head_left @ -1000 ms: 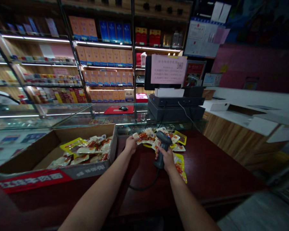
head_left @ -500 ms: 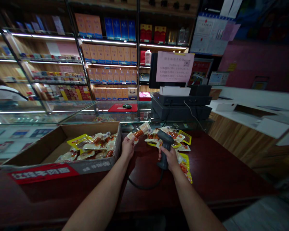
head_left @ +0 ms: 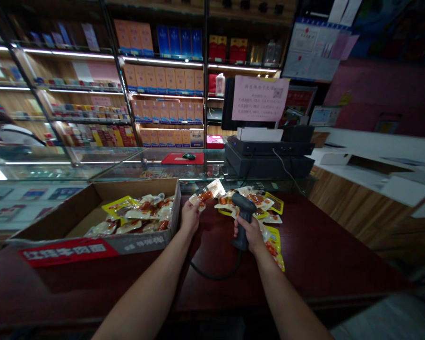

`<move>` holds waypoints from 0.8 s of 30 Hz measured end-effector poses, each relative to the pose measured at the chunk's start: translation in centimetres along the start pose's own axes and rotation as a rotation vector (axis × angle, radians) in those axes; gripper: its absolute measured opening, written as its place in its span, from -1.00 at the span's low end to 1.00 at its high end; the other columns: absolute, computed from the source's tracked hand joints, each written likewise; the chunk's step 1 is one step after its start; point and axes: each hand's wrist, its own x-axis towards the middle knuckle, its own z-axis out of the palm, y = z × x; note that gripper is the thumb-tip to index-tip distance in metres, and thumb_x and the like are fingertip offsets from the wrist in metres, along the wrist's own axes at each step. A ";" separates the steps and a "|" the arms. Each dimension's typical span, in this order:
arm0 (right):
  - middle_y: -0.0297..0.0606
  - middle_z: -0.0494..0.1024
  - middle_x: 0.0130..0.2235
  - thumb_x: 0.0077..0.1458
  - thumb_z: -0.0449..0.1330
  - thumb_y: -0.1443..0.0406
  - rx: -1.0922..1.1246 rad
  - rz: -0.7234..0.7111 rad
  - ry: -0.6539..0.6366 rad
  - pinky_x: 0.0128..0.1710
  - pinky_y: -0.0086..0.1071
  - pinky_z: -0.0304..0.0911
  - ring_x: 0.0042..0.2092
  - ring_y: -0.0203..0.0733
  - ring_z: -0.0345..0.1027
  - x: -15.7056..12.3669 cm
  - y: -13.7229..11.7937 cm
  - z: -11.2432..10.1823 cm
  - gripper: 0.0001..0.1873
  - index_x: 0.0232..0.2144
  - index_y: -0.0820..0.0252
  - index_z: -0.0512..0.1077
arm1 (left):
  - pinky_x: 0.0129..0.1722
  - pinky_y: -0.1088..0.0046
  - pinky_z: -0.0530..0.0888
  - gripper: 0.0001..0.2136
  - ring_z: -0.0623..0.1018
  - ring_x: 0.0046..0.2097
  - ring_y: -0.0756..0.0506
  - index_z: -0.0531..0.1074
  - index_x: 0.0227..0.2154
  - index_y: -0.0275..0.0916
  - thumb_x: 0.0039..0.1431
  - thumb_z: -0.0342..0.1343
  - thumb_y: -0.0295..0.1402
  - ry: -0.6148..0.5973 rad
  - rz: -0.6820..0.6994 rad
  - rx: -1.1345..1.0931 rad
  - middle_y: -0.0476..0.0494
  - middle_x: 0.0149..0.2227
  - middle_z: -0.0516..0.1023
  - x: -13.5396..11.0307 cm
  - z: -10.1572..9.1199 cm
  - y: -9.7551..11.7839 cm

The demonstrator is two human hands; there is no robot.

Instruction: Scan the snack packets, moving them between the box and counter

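I pinch the near end of the snack packet (head_left: 207, 195) in my left hand (head_left: 190, 217), its long axis slanting up and right toward the barcode scanner (head_left: 243, 212) gripped in my right hand (head_left: 250, 234).

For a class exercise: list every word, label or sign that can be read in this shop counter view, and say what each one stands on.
"红烧牛肉面", in white on the red strip of the cardboard carton.
Upside-down print on the carton's grey panel: too blurred to read.
Pink paper sign: lines of Chinese, too small to read.
Snack packets: print too small to read.
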 end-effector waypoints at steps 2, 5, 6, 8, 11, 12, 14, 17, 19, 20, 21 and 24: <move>-0.44 0.40 -0.65 -0.18 0.32 0.16 -0.003 0.003 -0.002 -0.73 -0.46 0.24 -0.70 -0.36 0.22 0.0 0.0 0.0 -0.72 -0.51 0.19 0.34 | -0.37 0.47 0.39 -0.59 0.49 -0.44 0.01 0.38 -0.37 -0.31 -0.36 0.35 -0.33 0.005 0.001 -0.015 -0.05 -0.44 0.51 -0.2 0.3 0.1; -0.45 0.39 -0.64 -0.18 0.31 0.16 -0.002 0.008 -0.017 -0.73 -0.46 0.24 -0.69 -0.36 0.22 0.0 -0.1 0.3 -0.72 -0.53 0.19 0.32 | -0.35 0.47 0.40 -0.61 0.51 -0.41 0.00 0.38 -0.37 -0.31 -0.34 0.33 -0.33 0.000 0.004 -0.040 -0.08 -0.42 0.52 -0.7 1.1 0.8; -0.45 0.39 -0.64 -0.18 0.31 0.16 -0.002 0.009 -0.029 -0.73 -0.46 0.25 -0.68 -0.36 0.22 0.0 -0.1 0.6 -0.72 -0.53 0.19 0.32 | -0.35 0.47 0.39 -0.63 0.50 -0.42 0.00 0.38 -0.39 -0.31 -0.33 0.33 -0.33 0.003 0.007 -0.042 -0.07 -0.43 0.52 -0.8 1.5 1.2; -0.46 0.39 -0.63 -0.18 0.30 0.16 -0.001 0.014 -0.068 -0.72 -0.46 0.25 -0.68 -0.37 0.23 0.0 -0.3 1.4 -0.71 -0.49 0.19 0.32 | -0.39 0.49 0.39 -0.66 0.49 -0.45 0.01 0.35 -0.43 -0.31 -0.31 0.31 -0.32 0.020 0.026 -0.028 -0.05 -0.48 0.50 -1.0 2.1 2.2; -0.47 0.39 -0.62 -0.17 0.29 0.16 -0.012 0.026 -0.160 -0.73 -0.46 0.25 -0.68 -0.37 0.22 0.1 -0.7 3.4 -0.68 -0.38 0.19 0.33 | -0.43 0.51 0.37 -0.70 0.46 -0.50 0.04 0.31 -0.49 -0.29 -0.27 0.29 -0.32 0.083 0.106 -0.011 0.02 -0.55 0.45 -0.9 2.1 4.5; -0.47 0.39 -0.62 -0.16 0.29 0.16 -0.021 0.030 -0.194 -0.73 -0.46 0.26 -0.68 -0.36 0.23 0.1 -0.9 4.2 -0.68 -0.37 0.20 0.33 | -0.44 0.52 0.37 -0.72 0.45 -0.51 0.04 0.29 -0.50 -0.28 -0.26 0.28 -0.33 0.108 0.140 -0.013 0.03 -0.56 0.44 -0.9 1.8 5.4; -0.47 0.39 -0.62 -0.16 0.29 0.17 -0.043 0.034 -0.263 -0.73 -0.46 0.27 -0.68 -0.36 0.23 0.3 -1.3 6.1 -0.68 -0.36 0.21 0.34 | -0.42 0.51 0.38 -0.74 0.45 -0.50 0.05 0.28 -0.52 -0.28 -0.23 0.27 -0.35 0.166 0.199 -0.031 0.04 -0.57 0.42 -0.8 0.8 7.2; -0.48 0.39 -0.63 -0.15 0.27 0.18 -0.071 0.040 -0.366 -0.74 -0.46 0.27 -0.69 -0.36 0.24 0.6 -1.6 9.1 -0.67 -0.32 0.21 0.34 | -0.41 0.49 0.40 -0.76 0.45 -0.50 0.04 0.25 -0.56 -0.28 -0.19 0.24 -0.36 0.279 0.268 -0.057 0.06 -0.59 0.38 -0.5 -1.2 9.7; -0.49 0.39 -0.64 -0.16 0.27 0.19 -0.086 0.048 -0.430 -0.74 -0.46 0.27 -0.69 -0.36 0.23 0.8 -1.6 11.1 -0.67 -0.32 0.21 0.34 | -0.41 0.49 0.40 -0.76 0.44 -0.50 0.05 0.21 -0.58 -0.27 -0.16 0.22 -0.38 0.381 0.321 -0.060 0.08 -0.61 0.33 -0.2 -2.7 11.2; -0.48 0.39 -0.65 -0.16 0.27 0.19 -0.093 0.053 -0.461 -0.75 -0.46 0.27 -0.70 -0.36 0.23 0.8 -1.5 11.9 -0.67 -0.32 0.22 0.34 | -0.40 0.49 0.40 -0.78 0.44 -0.50 0.05 0.21 -0.58 -0.27 -0.15 0.20 -0.39 0.429 0.346 -0.049 0.08 -0.60 0.32 -0.1 -3.5 11.9; -0.48 0.39 -0.65 -0.17 0.27 0.20 -0.099 0.057 -0.490 -0.75 -0.46 0.27 -0.70 -0.36 0.23 0.9 -1.4 12.7 -0.68 -0.33 0.23 0.34 | -0.38 0.49 0.40 -0.80 0.44 -0.48 0.05 0.21 -0.56 -0.27 -0.13 0.18 -0.42 0.474 0.371 -0.030 0.08 -0.58 0.33 0.1 -4.2 12.5; -0.48 0.39 -0.66 -0.18 0.28 0.19 -0.117 0.074 -0.559 -0.77 -0.47 0.25 -0.71 -0.35 0.23 1.1 -0.7 14.4 -0.67 -0.35 0.24 0.34 | -0.22 0.42 0.41 -0.80 0.48 -0.32 0.01 0.26 -0.41 -0.29 -0.13 0.15 -0.50 0.629 0.425 0.109 0.01 -0.42 0.40 0.3 -6.2 14.1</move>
